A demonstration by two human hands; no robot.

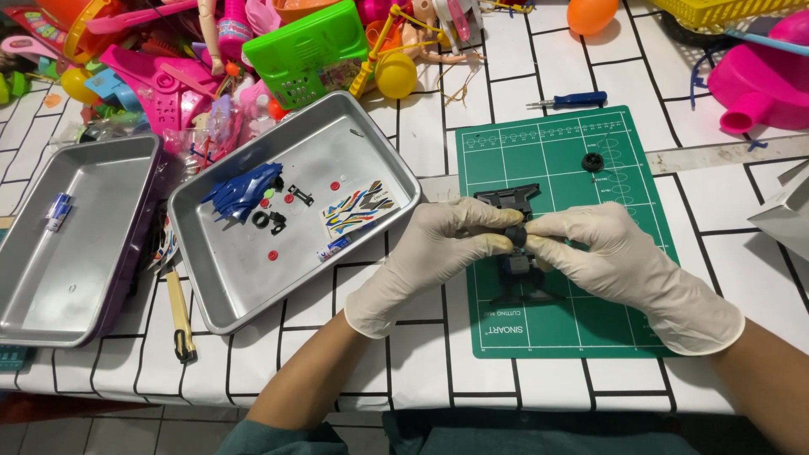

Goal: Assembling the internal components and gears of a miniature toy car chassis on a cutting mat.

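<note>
Two metal trays: the near tray (pixel 221 297) holds a blue car body shell (pixel 242 192), a sticker sheet (pixel 361 207), red bits and black parts; the left tray (pixel 80 278) holds a small battery (pixel 57 211). Blue screwdriver (pixel 570 100) above the green cutting mat (pixel 581 330), loose black wheel (pixel 592 162) on it. Pile of bright plastic toys (pixel 219 50) at the back.

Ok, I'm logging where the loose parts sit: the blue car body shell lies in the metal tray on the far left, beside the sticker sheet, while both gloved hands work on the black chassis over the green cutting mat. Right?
Not quite. The head view shows the blue car body shell and sticker sheet in the nearer tray beside the green cutting mat, not the far-left tray. The rest holds: left hand and right hand hold the black chassis over the mat.
</note>
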